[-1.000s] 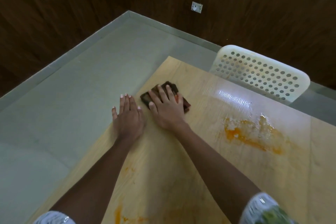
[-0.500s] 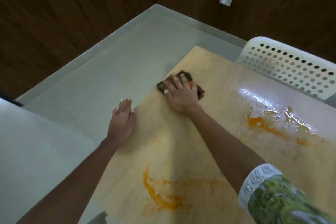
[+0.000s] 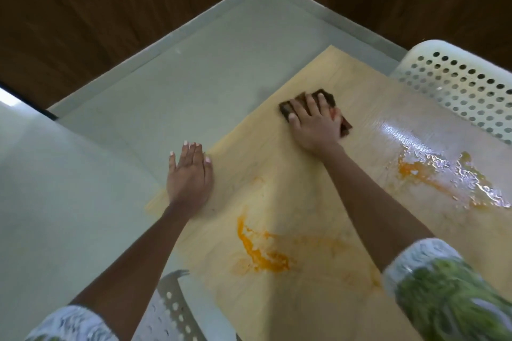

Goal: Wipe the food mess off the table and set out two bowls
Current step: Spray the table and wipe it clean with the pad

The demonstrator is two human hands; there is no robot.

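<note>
White chair (image 3: 460, 83) beside table (image 3: 318, 299), seemingly touching

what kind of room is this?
Probably a home or small canteen dining corner: a light wooden table smeared with orange food mess, a white perforated chair pushed up to it, dark wood-panelled walls.

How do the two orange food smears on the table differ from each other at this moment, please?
The near smear lies between the forearms and looks dull; the far smear lies to the right of the right arm in a shiny wet patch. The near smear is compact and curved; the far smear spreads wide and thin. Both are orange, and the cloth under the right hand touches neither.
</note>
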